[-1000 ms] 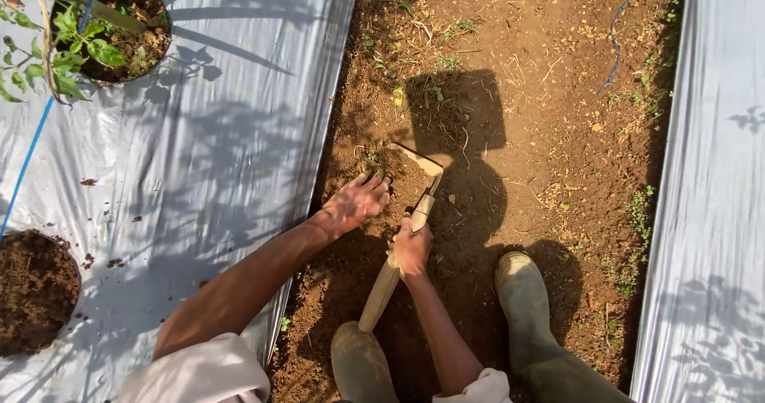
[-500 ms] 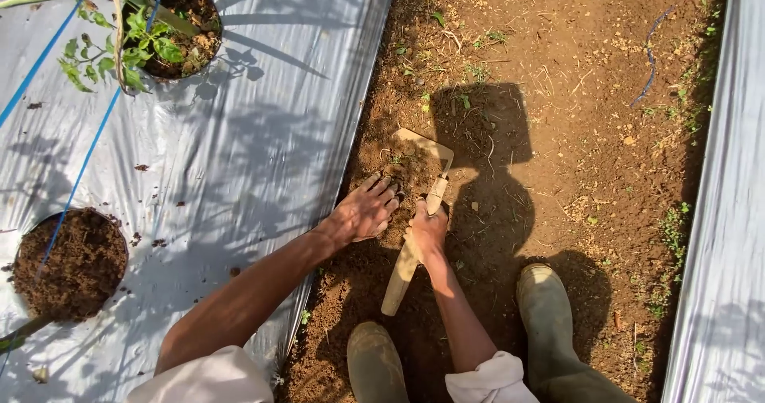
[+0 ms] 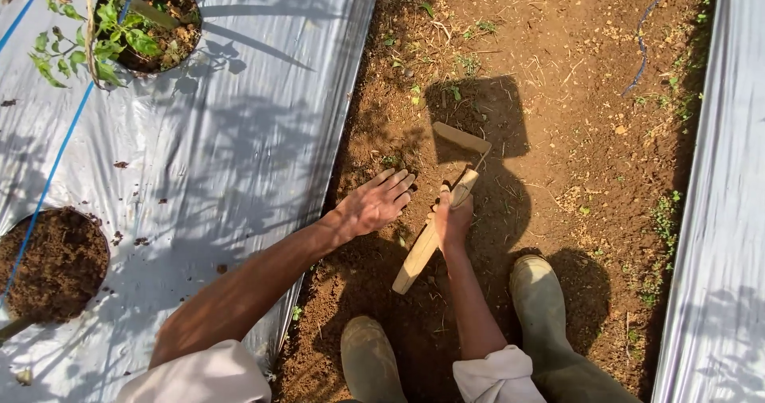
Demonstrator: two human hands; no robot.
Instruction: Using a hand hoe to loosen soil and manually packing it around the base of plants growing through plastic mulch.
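Since a moment ago the left hand (image 3: 376, 205) has lifted off the soil (image 3: 558, 92) beside the hoe (image 3: 446, 204), fingers apart and empty; the right hand (image 3: 452, 221) stays clamped on its handle, blade in the furrow. In the plastic sheet (image 3: 239, 132), one hole (image 3: 151, 20) holds a seedling, another (image 3: 52, 263) only earth.

1. Bare brown soil path (image 3: 558, 172) runs under and ahead of the hands, with small weeds (image 3: 665, 212) at its right edge.
2. Silver plastic mulch (image 3: 239, 132) lies left of the hands; a second strip (image 3: 717, 212) lies far right.
3. A planting hole with a seedling (image 3: 119, 36) sits far upper left; a soil-filled hole (image 3: 48, 263) lies lower left.
4. Strong sun casts sharp shadows.
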